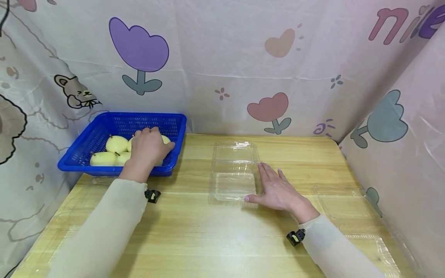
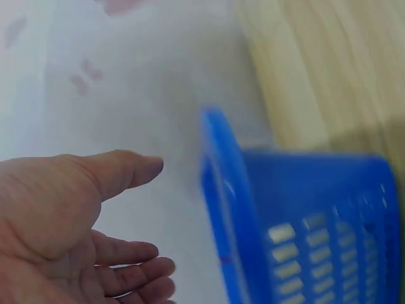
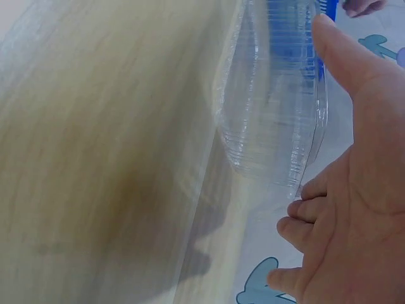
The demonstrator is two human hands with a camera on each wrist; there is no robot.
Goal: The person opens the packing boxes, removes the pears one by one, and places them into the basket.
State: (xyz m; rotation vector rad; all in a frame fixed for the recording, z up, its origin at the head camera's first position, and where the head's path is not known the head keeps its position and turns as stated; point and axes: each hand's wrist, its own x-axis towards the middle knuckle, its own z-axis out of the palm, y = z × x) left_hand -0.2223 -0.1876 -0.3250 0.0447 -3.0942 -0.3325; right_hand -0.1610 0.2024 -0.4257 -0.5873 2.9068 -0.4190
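My left hand hangs over the blue basket, in front of several pale yellow pears. In the left wrist view, the thumb and loosely bent fingers of this hand stand apart with nothing between them, beside the basket's rim. A clear plastic box lies unfolded on the table, lid side toward the wall. My right hand is spread at the box's right side, thumb by the near corner. In the right wrist view, the fingertips of the right hand are right at the box's edge.
More clear plastic boxes lie on the table's right side. Faint clear plastic also shows along the left. A printed cloth hangs behind and at both sides of the wooden table.
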